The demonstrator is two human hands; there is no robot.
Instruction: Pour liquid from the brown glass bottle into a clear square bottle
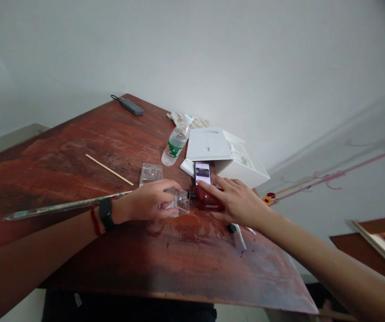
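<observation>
My left hand (152, 201) is closed around a small clear plastic piece (181, 202) on the wooden table (78, 147). A black band and a red cord sit on that wrist. My right hand (237, 201) lies with fingers curved over a dark red bottle (206, 200) lying on its side, its black neck pointing at the clear piece. A phone (202, 172) with a lit screen lies just behind the bottle.
A clear square lid (151, 173), a thin wooden stick (108, 169) and a long wrapped rod (61, 207) lie to the left. A water bottle (176, 141), an open white box (228, 154), cloth gloves (187, 120) and a grey power bank (130, 106) are further back. Wet patches mark the table near me.
</observation>
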